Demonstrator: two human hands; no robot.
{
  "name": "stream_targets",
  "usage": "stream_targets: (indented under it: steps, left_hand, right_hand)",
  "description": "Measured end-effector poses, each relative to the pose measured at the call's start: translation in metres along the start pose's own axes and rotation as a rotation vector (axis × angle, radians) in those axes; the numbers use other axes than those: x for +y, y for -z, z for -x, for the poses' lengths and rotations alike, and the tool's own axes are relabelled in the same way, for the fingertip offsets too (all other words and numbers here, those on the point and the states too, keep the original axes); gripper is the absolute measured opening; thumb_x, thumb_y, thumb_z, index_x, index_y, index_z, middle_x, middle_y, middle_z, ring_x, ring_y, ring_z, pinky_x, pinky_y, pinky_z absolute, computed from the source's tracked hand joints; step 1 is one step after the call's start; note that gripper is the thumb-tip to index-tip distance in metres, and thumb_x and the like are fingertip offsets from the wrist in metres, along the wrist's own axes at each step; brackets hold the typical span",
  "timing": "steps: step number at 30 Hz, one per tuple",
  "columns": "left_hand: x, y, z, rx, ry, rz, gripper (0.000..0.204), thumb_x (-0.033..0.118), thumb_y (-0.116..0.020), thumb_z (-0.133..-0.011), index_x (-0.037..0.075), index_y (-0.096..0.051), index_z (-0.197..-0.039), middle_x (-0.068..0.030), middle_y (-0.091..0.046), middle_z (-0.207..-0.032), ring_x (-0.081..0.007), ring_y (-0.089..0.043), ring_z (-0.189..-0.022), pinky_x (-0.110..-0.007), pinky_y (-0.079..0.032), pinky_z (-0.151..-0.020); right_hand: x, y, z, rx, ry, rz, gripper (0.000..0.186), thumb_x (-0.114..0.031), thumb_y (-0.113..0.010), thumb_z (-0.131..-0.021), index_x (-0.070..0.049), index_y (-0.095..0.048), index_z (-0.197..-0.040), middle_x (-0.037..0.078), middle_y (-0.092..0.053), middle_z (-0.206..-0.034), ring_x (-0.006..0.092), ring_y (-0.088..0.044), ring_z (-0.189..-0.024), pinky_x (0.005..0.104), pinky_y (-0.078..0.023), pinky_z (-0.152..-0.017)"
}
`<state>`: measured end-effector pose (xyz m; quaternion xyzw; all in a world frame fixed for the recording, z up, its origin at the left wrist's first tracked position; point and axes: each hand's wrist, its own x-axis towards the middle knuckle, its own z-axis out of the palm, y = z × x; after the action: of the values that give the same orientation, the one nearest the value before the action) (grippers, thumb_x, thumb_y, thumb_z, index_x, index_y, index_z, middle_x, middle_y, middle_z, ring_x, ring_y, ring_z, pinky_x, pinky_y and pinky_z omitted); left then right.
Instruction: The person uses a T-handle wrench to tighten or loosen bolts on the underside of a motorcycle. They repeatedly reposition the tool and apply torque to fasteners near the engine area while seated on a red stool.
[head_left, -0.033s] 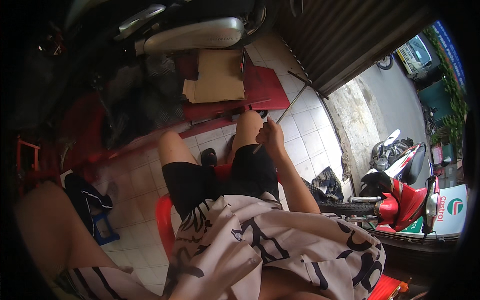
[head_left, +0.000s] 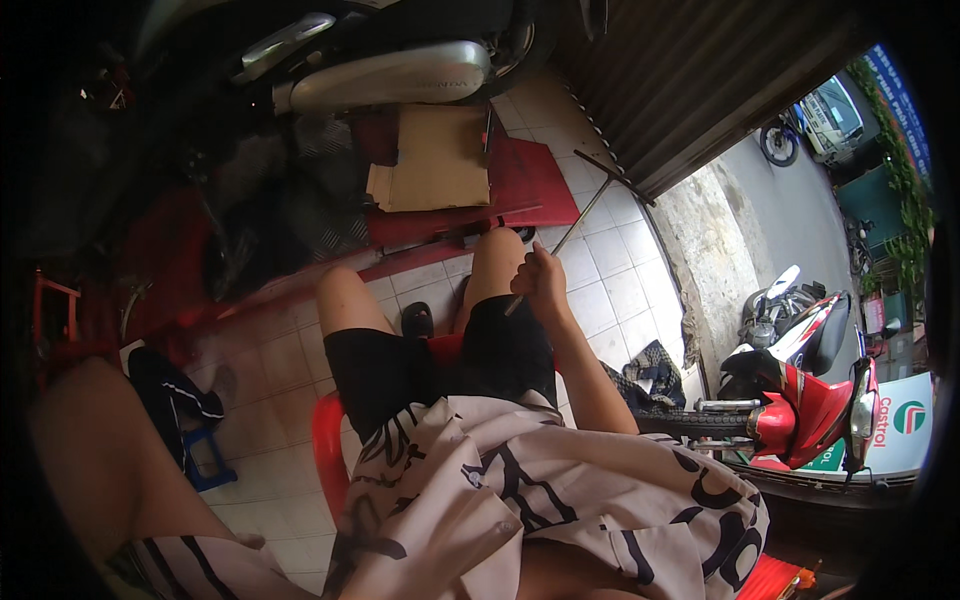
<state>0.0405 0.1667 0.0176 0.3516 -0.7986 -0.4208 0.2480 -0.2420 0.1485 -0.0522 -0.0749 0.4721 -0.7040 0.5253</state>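
Note:
My right hand (head_left: 541,287) is closed around the lower shaft of a long metal T-handle wrench (head_left: 585,215), just above my right thigh. Its crossbar points away from me, over the white tiles to the right of the red platform. A short end of the shaft sticks out below my fist. My left arm (head_left: 100,460) is bent up at the left side of the view; the hand itself lies outside the picture. I sit on a red plastic chair (head_left: 328,440) with my knees toward the platform.
A motorbike with a silver exhaust cover (head_left: 385,78) stands beyond a flattened cardboard piece (head_left: 440,155) on the red platform (head_left: 540,180). At left are striped dark trousers (head_left: 165,390) and a low blue stool (head_left: 208,460). A red motorbike (head_left: 800,400) stands right, beside a metal shutter (head_left: 690,80).
On the road at the upper right, a blue motorbike has come further into view. The scene has shifted slightly downward; my right hand keeps the same grip on the wrench.

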Motion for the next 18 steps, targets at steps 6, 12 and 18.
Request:
stream_targets:
  steps: [6,12,18]
  left_hand:
    - [-0.018,-0.019,0.015,-0.043,0.079,0.034,0.033,0.022,-0.037,-0.097,-0.007,-0.049,-0.108,-0.0062,-0.051,-0.071,-0.0149,-0.05,-0.055,-0.024,-0.04,-0.051]
    - [-0.032,-0.022,0.032,-0.067,0.137,0.047,0.035,0.024,-0.038,-0.097,-0.007,-0.049,-0.109,-0.0078,-0.052,-0.075,-0.0164,-0.052,-0.061,-0.026,-0.041,-0.056]
    - [-0.035,-0.026,0.05,-0.061,0.143,0.033,0.037,0.026,-0.038,-0.097,-0.006,-0.05,-0.111,-0.0094,-0.054,-0.08,-0.0179,-0.053,-0.067,-0.027,-0.041,-0.062]
  right_hand:
    - [-0.009,-0.006,0.01,-0.001,0.051,0.078,0.043,-0.029,-0.043,-0.097,-0.019,-0.027,-0.058,-0.006,-0.02,-0.051,0.0105,-0.02,-0.04,0.0292,-0.02,-0.044]
    - [-0.005,-0.019,0.032,-0.017,0.262,0.151,0.041,-0.024,-0.047,-0.095,-0.015,-0.031,-0.059,-0.005,-0.025,-0.05,0.009,-0.023,-0.041,0.0286,-0.02,-0.043]
    - [-0.004,-0.026,0.052,-0.224,0.598,0.29,0.046,-0.024,-0.049,-0.094,-0.01,-0.028,-0.055,-0.004,-0.027,-0.052,0.0103,-0.025,-0.049,0.0303,-0.026,-0.051]
